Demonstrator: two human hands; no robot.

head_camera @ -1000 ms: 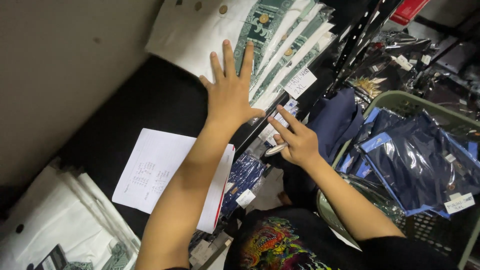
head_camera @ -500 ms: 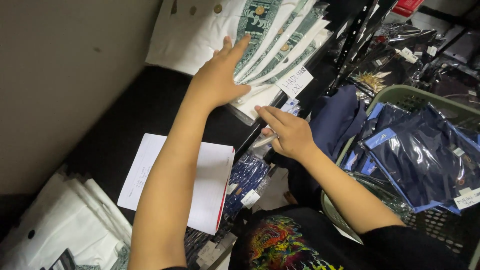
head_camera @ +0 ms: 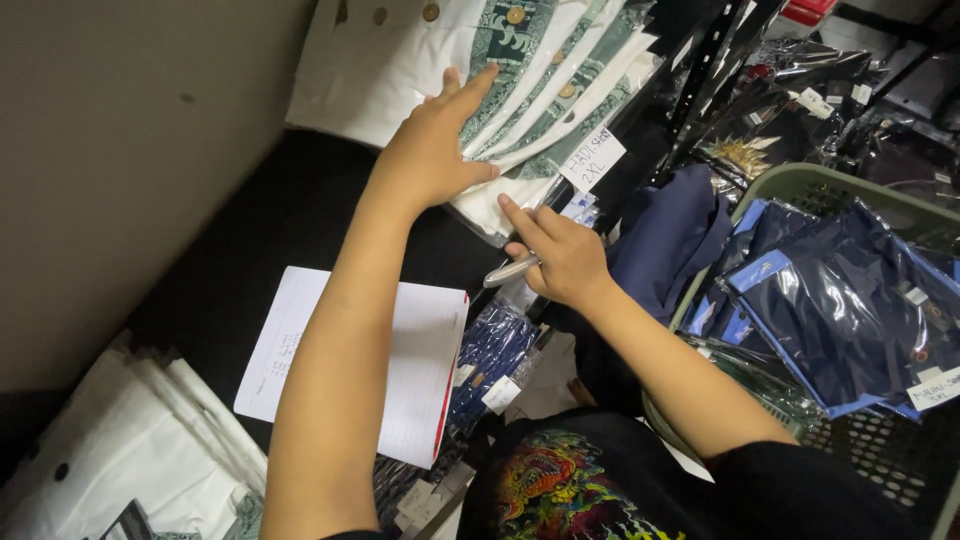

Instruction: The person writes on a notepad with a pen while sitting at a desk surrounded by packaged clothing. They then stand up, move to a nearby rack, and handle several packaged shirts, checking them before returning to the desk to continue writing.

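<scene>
My left hand (head_camera: pixel 432 150) lies flat and open on the stack of bagged green-patterned shirts (head_camera: pixel 545 90), fingers spread toward its far end. My right hand (head_camera: pixel 560 258) sits at the stack's near edge, closed around a silver pen (head_camera: pixel 510 270), forefinger touching the stack. The open notebook (head_camera: pixel 400 360) lies below the stack, under my left forearm.

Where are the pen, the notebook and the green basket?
pen (head_camera: pixel 507 270): head view, on its silver barrel, held in the right hand (head_camera: pixel 565 262).
notebook (head_camera: pixel 400 370): head view, on the blank right page.
green basket (head_camera: pixel 812 184): head view, on its top rim.
</scene>
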